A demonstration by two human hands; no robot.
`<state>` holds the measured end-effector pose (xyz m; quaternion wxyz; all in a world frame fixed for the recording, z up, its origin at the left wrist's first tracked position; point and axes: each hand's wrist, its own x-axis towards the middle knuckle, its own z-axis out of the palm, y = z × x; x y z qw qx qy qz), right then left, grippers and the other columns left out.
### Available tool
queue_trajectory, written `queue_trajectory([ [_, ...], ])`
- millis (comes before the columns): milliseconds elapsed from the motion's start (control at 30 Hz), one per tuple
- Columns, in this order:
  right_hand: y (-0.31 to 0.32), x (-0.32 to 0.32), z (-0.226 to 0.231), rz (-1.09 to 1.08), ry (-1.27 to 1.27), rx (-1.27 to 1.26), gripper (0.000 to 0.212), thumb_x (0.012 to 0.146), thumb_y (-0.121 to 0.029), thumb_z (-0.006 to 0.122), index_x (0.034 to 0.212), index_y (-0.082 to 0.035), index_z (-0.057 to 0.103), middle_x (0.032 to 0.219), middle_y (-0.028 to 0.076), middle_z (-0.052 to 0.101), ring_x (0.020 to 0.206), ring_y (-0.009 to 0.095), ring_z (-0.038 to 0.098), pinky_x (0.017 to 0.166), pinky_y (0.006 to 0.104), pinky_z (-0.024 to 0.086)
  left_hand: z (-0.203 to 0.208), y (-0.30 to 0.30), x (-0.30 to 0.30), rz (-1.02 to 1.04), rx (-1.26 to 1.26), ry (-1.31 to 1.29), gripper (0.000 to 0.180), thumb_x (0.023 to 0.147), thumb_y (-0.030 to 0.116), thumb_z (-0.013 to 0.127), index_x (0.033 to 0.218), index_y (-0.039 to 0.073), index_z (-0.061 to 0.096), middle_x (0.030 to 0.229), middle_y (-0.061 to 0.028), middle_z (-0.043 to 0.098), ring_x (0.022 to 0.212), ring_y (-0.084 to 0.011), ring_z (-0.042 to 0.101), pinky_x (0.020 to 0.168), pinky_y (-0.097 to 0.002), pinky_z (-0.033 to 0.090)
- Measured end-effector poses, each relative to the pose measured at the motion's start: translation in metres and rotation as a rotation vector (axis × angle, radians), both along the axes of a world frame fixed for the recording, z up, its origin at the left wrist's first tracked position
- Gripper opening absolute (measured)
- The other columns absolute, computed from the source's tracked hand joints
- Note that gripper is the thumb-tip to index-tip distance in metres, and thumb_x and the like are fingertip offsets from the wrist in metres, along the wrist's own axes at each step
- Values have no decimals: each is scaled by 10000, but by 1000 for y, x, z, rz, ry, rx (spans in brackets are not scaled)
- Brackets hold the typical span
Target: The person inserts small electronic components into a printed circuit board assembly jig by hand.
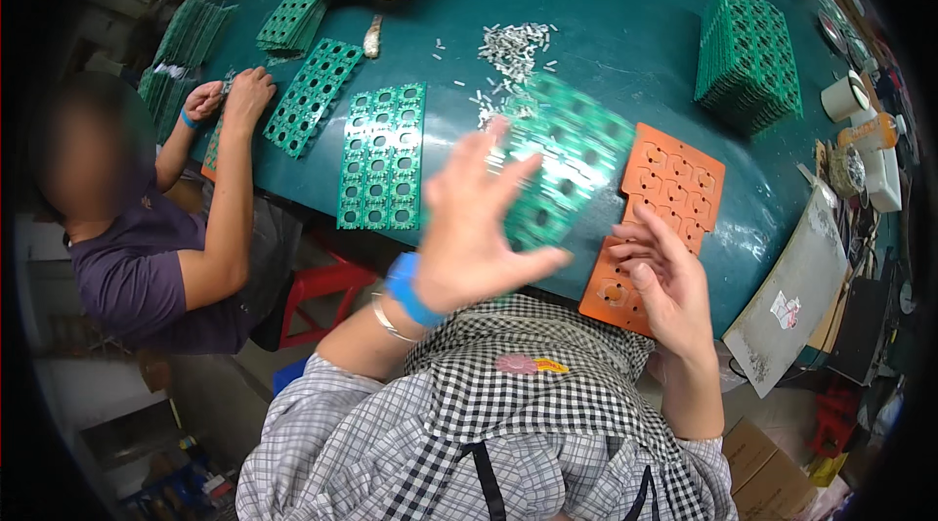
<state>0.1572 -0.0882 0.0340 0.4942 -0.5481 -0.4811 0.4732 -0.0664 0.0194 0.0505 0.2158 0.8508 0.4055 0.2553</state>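
My left hand (479, 223), with a blue band and a bracelet at the wrist, has its fingers spread and is smeared by motion. Just beyond and to its right is a green circuit board panel (572, 154), also blurred; whether the fingers touch it I cannot tell. The panel partly covers a pile of small white cylindrical parts (518, 47). My right hand (674, 282) hovers over an orange tray with shaped recesses (674, 174), its fingers loosely bent, apart and holding nothing. Left of my left hand lies another green circuit board panel (381, 154).
On the left, a co-worker's hands (230, 96) work beside more green panels (313, 96). A tall stack of green panels (747, 52) stands at the back right. A grey sheet (791, 286) hangs over the right edge near tape rolls (845, 96). A red stool (327, 291) stands left.
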Motion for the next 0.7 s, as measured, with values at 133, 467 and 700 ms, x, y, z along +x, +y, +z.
queue_trajectory([
  [133,14,4,2,-290,256,-20,456,924,-25,545,1347,27,385,1137,124,613,919,130,625,628,223,553,-4,-37,50,-233,-97,-76,954,554,426,846,1352,87,449,1471,-242,283,1339,-453,272,981,-587,306],
  [467,-4,88,-18,-347,49,-359,584,861,-13,621,1385,45,369,831,75,678,579,78,596,413,211,443,-69,93,9,130,224,149,626,642,182,826,1196,38,571,1180,-161,548,1091,-359,491,931,-426,425],
  [700,18,76,-4,-314,-665,-398,681,813,-91,673,1416,-36,361,635,110,635,526,170,600,495,300,472,-69,107,28,150,32,36,141,742,42,743,867,6,691,807,-74,642,607,-157,578,589,-256,486],
])
